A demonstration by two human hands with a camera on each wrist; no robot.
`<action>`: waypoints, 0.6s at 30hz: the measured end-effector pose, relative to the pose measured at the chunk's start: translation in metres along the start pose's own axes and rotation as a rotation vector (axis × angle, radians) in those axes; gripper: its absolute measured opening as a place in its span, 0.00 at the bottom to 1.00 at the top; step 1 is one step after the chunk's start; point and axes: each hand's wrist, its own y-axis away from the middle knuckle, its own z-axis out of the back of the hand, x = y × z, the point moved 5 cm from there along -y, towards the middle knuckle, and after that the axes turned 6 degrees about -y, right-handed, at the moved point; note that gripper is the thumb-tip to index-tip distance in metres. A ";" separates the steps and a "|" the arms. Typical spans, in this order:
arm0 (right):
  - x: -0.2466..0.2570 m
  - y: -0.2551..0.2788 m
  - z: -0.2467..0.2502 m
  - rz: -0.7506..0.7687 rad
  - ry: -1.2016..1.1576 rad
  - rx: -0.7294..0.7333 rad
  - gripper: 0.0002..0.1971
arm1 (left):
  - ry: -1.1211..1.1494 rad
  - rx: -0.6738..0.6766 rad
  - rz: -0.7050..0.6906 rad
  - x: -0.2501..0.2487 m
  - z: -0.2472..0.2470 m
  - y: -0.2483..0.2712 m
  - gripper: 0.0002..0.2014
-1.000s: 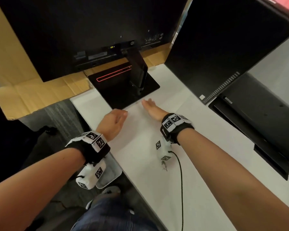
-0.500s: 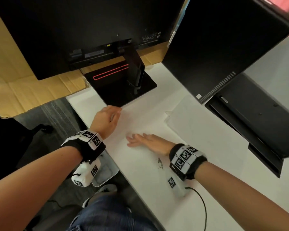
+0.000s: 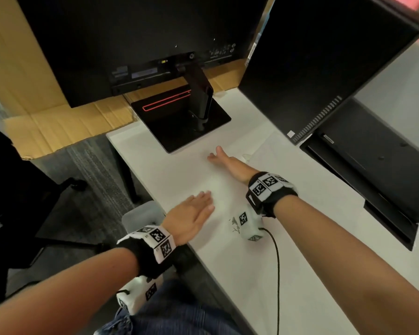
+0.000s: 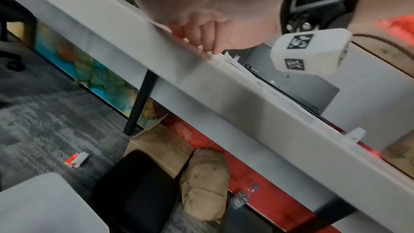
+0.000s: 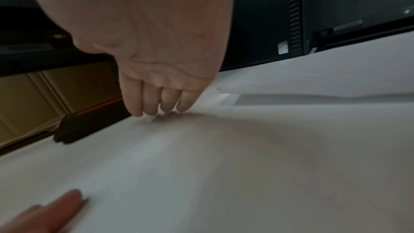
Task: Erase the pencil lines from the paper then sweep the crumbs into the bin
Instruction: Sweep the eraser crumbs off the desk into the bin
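Note:
My left hand [image 3: 194, 211] lies flat with straight fingers on the white table [image 3: 252, 274] at its left edge, holding nothing. My right hand [image 3: 221, 158] reaches farther out, its straight fingertips [image 5: 161, 108] touching the table just in front of the monitor base. A white paper [image 3: 283, 163] lies to the right of that hand, its near corner slightly raised. A small patch of dark crumbs [image 3: 234, 223] sits on the table beside my right wrist camera. The pale grey bin [image 3: 140, 213] stands below the table edge by my left hand; its rim [image 4: 44, 205] shows in the left wrist view.
A black monitor stand [image 3: 179, 122] and two black monitors [image 3: 324, 68] close off the back and right of the table. Under the table are a beige bag [image 4: 203, 183], a cardboard box [image 4: 156, 144] and a plastic bottle [image 4: 241, 198]. A black cable [image 3: 277, 274] trails from my right wrist.
My right hand moved away from me, from mid-table to just before the monitor base. My left hand slid toward me along the table edge and flattened out.

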 end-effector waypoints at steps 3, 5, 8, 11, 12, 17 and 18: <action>0.003 -0.001 -0.020 0.009 0.032 0.104 0.34 | 0.332 -0.274 0.078 0.008 0.028 0.011 0.21; -0.003 0.004 -0.034 0.032 0.055 0.178 0.32 | 0.298 -0.548 0.172 0.030 0.058 0.016 0.22; -0.026 0.023 -0.050 0.049 0.132 0.240 0.34 | -0.049 -0.391 0.312 0.057 0.067 0.012 0.26; -0.045 0.049 -0.049 0.020 0.089 0.244 0.35 | -0.239 -0.191 0.309 0.053 0.046 0.010 0.30; -0.048 0.057 -0.045 0.008 0.057 0.244 0.35 | -0.283 -0.152 0.305 0.046 0.039 0.011 0.31; -0.040 0.066 0.004 0.022 -0.063 0.004 0.34 | -0.372 0.009 0.206 0.009 0.009 0.008 0.43; -0.038 0.063 0.011 0.024 -0.068 -0.029 0.34 | -0.370 0.034 0.177 0.001 0.001 0.006 0.48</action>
